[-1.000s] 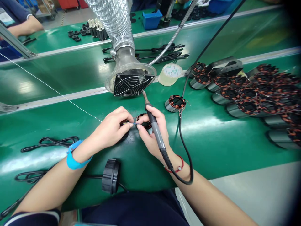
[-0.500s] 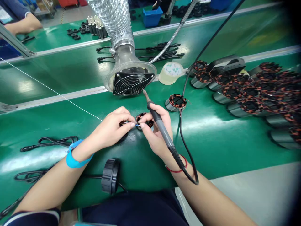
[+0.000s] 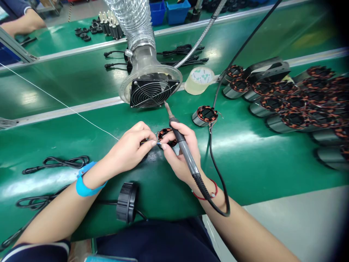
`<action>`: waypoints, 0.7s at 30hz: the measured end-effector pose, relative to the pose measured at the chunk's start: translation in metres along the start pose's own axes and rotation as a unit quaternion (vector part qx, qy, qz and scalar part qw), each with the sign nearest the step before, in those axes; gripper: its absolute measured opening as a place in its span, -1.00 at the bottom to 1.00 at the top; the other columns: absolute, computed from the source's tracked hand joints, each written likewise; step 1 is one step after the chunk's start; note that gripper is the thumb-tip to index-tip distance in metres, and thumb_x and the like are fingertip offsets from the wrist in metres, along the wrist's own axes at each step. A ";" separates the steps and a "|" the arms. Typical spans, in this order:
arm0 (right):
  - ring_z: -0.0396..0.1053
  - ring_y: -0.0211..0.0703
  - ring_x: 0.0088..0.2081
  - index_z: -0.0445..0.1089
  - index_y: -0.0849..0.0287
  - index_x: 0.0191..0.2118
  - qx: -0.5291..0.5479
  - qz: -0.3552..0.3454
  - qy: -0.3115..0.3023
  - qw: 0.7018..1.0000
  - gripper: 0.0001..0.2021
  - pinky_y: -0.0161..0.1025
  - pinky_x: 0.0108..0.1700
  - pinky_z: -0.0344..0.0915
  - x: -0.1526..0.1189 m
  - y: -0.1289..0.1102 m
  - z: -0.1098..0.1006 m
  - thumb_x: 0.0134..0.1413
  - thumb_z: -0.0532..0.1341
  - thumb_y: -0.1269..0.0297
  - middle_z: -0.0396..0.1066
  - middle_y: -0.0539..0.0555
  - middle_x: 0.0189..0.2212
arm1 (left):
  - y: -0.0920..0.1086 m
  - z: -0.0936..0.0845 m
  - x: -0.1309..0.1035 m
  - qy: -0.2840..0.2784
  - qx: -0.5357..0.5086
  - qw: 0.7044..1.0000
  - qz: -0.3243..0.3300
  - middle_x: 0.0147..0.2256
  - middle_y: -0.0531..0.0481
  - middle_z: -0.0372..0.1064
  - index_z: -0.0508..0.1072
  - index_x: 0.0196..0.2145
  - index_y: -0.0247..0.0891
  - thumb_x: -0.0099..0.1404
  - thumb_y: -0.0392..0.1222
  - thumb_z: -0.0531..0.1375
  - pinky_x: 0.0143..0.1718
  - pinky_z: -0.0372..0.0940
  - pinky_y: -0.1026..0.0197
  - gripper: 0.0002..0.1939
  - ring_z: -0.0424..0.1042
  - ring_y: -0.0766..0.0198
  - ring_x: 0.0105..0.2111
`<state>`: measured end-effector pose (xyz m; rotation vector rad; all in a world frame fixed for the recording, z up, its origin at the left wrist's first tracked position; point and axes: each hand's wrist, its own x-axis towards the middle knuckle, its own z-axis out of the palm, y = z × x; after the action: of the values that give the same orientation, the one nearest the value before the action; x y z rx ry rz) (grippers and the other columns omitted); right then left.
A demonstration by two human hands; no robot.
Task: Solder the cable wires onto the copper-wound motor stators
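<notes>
My left hand (image 3: 132, 149) is closed in a pinch on thin wires (image 3: 158, 143), one of them blue, at the middle of the bench. Opposite it, my right hand (image 3: 182, 160) has its thumb and forefinger at the wire ends. That hand also grips a soldering iron (image 3: 187, 151), whose tip points up and away toward the fan. Just behind my fingertips sits a motor stator (image 3: 164, 134) with copper windings, partly covered by my right hand. A thin white strand (image 3: 68, 107) runs from the upper left to behind my left hand.
A fume fan (image 3: 152, 94) hangs ahead on a foil duct. A second stator (image 3: 205, 115) stands to the right, near a tape roll (image 3: 199, 80); several more crowd the far right. A black threaded cap (image 3: 127, 202) and coiled cables (image 3: 65, 162) lie nearer me and left.
The view has shifted slightly. My fingers have moved a little at the wires, and the blue wire shows more clearly between them. Both hands keep their holds.
</notes>
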<state>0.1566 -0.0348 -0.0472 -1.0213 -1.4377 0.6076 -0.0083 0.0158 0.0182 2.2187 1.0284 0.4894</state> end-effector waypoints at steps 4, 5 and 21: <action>0.40 -0.25 -0.30 0.13 0.00 0.16 0.031 0.035 -0.003 0.999 -0.51 -0.13 -0.08 0.40 -0.001 0.001 -0.002 0.13 0.18 0.47 0.37 -0.10 -0.38 | -0.005 0.002 -0.004 0.004 0.069 0.994 0.080 -0.27 -0.02 0.32 0.48 -0.23 -0.31 0.34 -0.31 0.16 -0.25 0.31 0.29 -0.90 0.37 0.34 -0.30; 0.40 -0.25 -0.29 0.13 -0.01 0.16 0.039 0.046 0.000 0.998 -0.50 -0.14 -0.07 0.39 -0.001 0.002 -0.002 0.13 0.18 0.48 0.37 -0.11 -0.37 | -0.007 0.004 -0.005 0.012 0.106 0.988 0.113 -0.27 -0.04 0.32 0.48 -0.21 -0.31 0.35 -0.32 0.15 -0.29 0.30 0.29 -0.88 0.36 0.34 -0.31; 0.37 -0.07 0.05 0.12 0.03 0.18 -0.156 -0.005 -0.144 0.977 -0.49 0.00 0.11 0.25 0.001 -0.001 -0.027 0.13 0.05 0.53 0.51 0.03 -0.09 | -0.004 0.013 -0.005 0.067 0.108 0.990 0.054 -0.32 -0.01 0.30 0.54 -0.38 -0.27 0.29 -0.39 0.14 -0.28 0.30 0.26 -0.81 0.36 0.33 -0.30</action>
<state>0.1824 -0.0399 -0.0418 -1.2041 -1.8336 0.5484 -0.0063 0.0083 0.0055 2.4716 1.0771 0.6081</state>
